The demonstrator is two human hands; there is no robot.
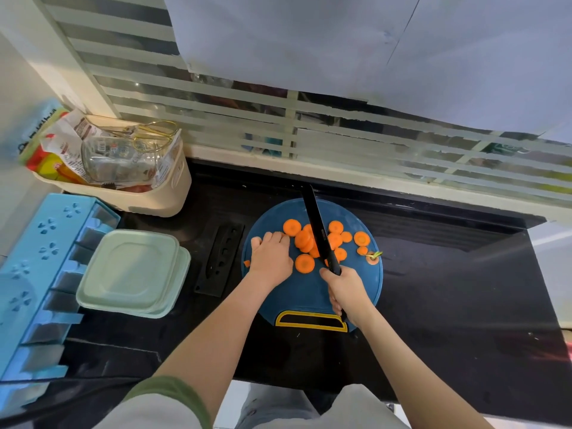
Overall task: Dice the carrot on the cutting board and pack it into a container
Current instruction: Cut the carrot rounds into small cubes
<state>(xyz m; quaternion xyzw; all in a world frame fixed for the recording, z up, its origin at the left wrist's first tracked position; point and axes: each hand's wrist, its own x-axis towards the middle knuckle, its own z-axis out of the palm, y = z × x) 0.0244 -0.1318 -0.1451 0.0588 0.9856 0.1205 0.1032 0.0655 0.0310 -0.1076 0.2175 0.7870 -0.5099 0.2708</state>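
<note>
So the carrot slices [305, 241] are all on the round blue cutting board [306, 292], mostly a loose overlapping pile in the middle with a few rounds scattered toward the far and right side. The cut-off carrot top [373, 257], with a bit of green stem on it, sits at the board's right edge, and there's a tiny orange scrap [246, 263] at the left edge.

The black knife [318, 230] runs across the pile with its tip pointing away from the person. The right hand [348, 294] has its fingers wrapped tight around the handle. The left hand [270, 257] is palm-down on the board just left of the pile, fingers together and bent down at the pile's edge; can't tell if they're actually pinning a slice.

The board is on a black countertop [448, 289]. Just left of it lies a black knife sheath [221, 258], then a stack of pale green containers [133, 270] with lids on. Further left is a blue rack [40, 274]. In the back left corner is a cream basket [173, 187] holding packets, a glass jar [117, 159] and gold scissors [151, 136].
</note>
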